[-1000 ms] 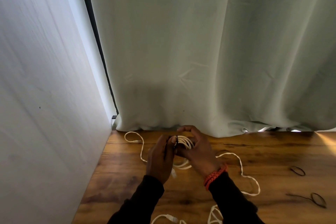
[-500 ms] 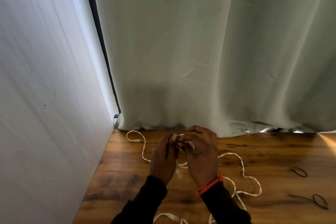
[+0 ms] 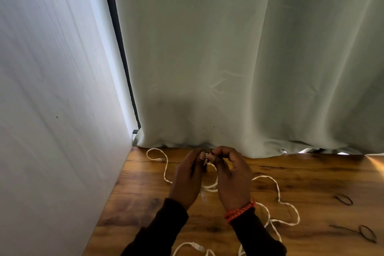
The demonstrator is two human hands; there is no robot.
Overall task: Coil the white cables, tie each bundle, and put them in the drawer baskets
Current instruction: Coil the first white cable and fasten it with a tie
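— Looking from the near edge first: what do we have under our wrists?

— We see a white plug end (image 3: 196, 247) of the white cable (image 3: 277, 190) lying on the wooden surface (image 3: 311, 176), and loose loops that run out to the right, past our right sleeve. Two dark elastic ties (image 3: 344, 199) lie well apart on the right, still unused.

— And the hands?

— Our left hand (image 3: 187, 181) and right hand (image 3: 234, 181) are raised together over the middle of the surface, palms turned to each other. The fingers (image 3: 216, 155) of both are curled and meet at the top, where they pinch a small pale piece. We think it is the cable bundle with a dark tie, but it is too small to be sure.

— Which way does the cable lie from there?

— It hangs down between the two palms, then one strand goes left and far, toward the curtain (image 3: 249, 68), ending in a connector (image 3: 160, 159). The longer slack goes right and near. So its long axis runs roughly left-far to right-near, and the right hand is nearer to the slack.

— So the next pull?

— We judge it must take in the right side. No drawer baskets are in view.
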